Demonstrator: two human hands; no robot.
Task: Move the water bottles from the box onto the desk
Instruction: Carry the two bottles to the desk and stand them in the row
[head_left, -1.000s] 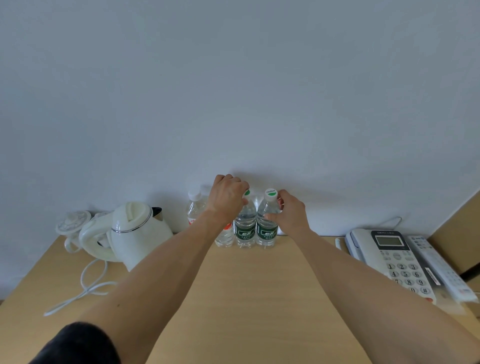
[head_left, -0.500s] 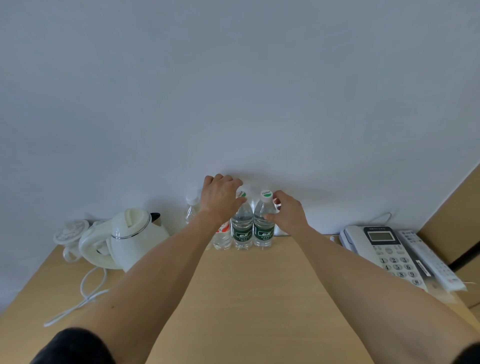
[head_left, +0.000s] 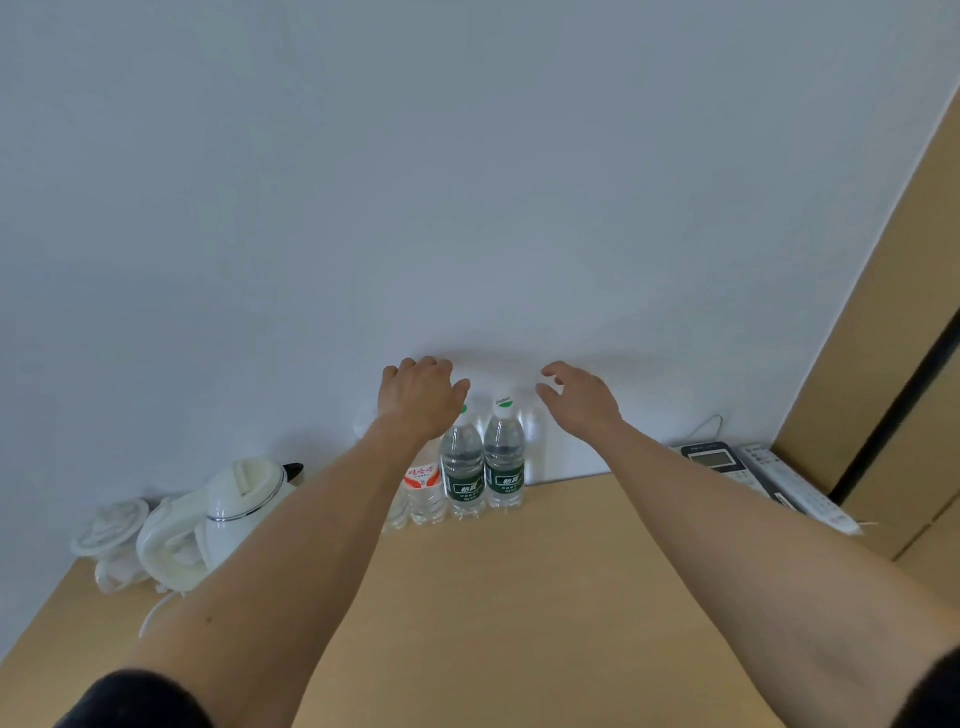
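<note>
Several clear water bottles stand in a tight group at the back of the wooden desk (head_left: 519, 597), against the wall. Two have green labels (head_left: 462, 470) (head_left: 504, 462), and one left of them has a red label (head_left: 423, 488). My left hand (head_left: 418, 400) hovers over the tops of the left bottles with its fingers bent loosely and hides their caps; it grips nothing that I can see. My right hand (head_left: 579, 400) is raised to the right of the green-capped bottle, fingers relaxed and apart from it. No box is in view.
A white electric kettle (head_left: 234, 512) with its base (head_left: 111, 525) and cord sits at the desk's back left. A desk phone (head_left: 709, 457) and a white remote control (head_left: 797, 486) lie at the back right. A wooden panel (head_left: 904, 364) bounds the right side.
My right hand has let go of the right green-labelled bottle and moved up and to the right. My left hand has lifted off the bottle tops. My view has tilted upward.
</note>
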